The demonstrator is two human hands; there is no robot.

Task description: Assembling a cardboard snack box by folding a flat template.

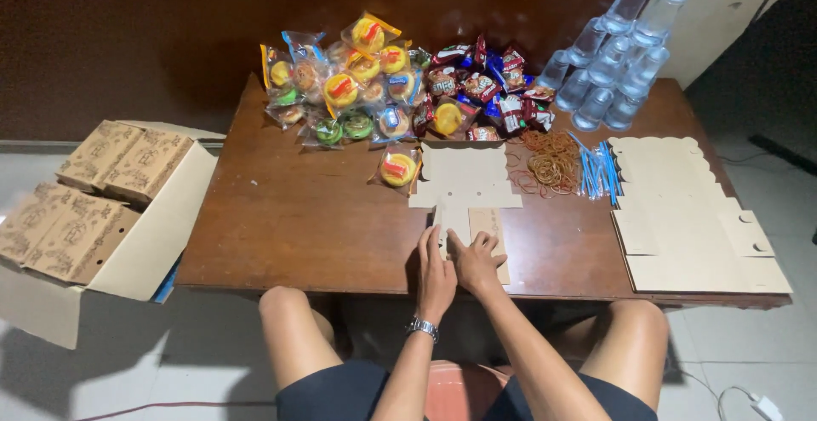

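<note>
Flat cardboard box blank (465, 184) on table (289, 217), under fingers of left hand (435, 274) and right hand (477, 262), spread, pressing, gripping nothing. Probably light, stiff, creasable; best held by edges.

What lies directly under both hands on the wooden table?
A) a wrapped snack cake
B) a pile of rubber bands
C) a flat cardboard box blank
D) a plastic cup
C: the left hand and right hand press on the flat cardboard box blank.
</note>
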